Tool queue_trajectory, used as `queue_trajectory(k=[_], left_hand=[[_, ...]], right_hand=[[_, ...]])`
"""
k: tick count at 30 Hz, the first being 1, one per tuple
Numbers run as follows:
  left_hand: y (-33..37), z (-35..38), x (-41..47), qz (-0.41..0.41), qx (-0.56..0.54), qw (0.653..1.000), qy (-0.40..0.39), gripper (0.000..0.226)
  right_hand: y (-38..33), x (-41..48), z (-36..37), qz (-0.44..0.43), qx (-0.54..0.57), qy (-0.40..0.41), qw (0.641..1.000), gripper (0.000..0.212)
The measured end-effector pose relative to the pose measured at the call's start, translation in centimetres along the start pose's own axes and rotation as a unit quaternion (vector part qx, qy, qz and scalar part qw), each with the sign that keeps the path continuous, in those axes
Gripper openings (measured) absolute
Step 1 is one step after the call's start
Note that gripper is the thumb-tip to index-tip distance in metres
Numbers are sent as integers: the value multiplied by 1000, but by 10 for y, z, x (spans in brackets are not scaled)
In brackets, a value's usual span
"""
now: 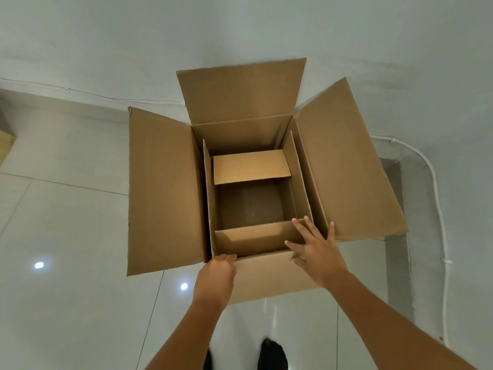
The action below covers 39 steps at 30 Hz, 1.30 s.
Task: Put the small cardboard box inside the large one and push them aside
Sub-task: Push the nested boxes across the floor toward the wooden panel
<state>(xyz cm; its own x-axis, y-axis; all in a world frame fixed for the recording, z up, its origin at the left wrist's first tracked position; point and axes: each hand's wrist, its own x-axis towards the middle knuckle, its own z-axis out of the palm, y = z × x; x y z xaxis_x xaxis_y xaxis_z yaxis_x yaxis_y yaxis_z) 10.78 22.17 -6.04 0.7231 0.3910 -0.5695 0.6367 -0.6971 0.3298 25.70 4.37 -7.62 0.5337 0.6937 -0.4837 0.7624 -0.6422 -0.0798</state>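
Note:
The large cardboard box (162, 188) stands on the floor with its flaps spread open to the left, right and far side. The small cardboard box (252, 166) sits inside it, open at the top, its own flaps partly folded. My left hand (217, 273) rests at the near rim of the large box, fingers curled over the edge near the left corner. My right hand (314, 249) lies flat with fingers spread on the near right corner, touching the small box's near flap and the large box's rim.
The floor (66, 303) is glossy white tile reflecting two ceiling lights. A white wall (106, 36) rises just behind the box. A white cable (437, 209) runs down the right side. Another cardboard piece (6, 145) shows at the left edge. My dark shoes (272, 353) are below.

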Motion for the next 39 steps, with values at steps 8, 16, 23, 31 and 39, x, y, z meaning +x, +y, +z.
queue_trajectory(k=[8, 16, 23, 31, 39], left_hand=[[-10, 0, 12, 23, 61, 998, 0, 28], [-36, -4, 17, 72, 104, 992, -12, 29], [-93, -35, 22, 71, 106, 992, -5, 32], [-176, -76, 24, 68, 112, 991, -5, 29], [-281, -123, 31, 57, 113, 992, 20, 27]], right_hand=[[-8, 8, -1, 26, 51, -17, 998, 32], [-31, 12, -6, 57, 79, -24, 995, 31], [-97, 27, -5, 94, 114, -17, 989, 31], [-182, 63, -14, 96, 112, -6, 989, 30], [-286, 107, -28, 80, 123, 24, 989, 32]])
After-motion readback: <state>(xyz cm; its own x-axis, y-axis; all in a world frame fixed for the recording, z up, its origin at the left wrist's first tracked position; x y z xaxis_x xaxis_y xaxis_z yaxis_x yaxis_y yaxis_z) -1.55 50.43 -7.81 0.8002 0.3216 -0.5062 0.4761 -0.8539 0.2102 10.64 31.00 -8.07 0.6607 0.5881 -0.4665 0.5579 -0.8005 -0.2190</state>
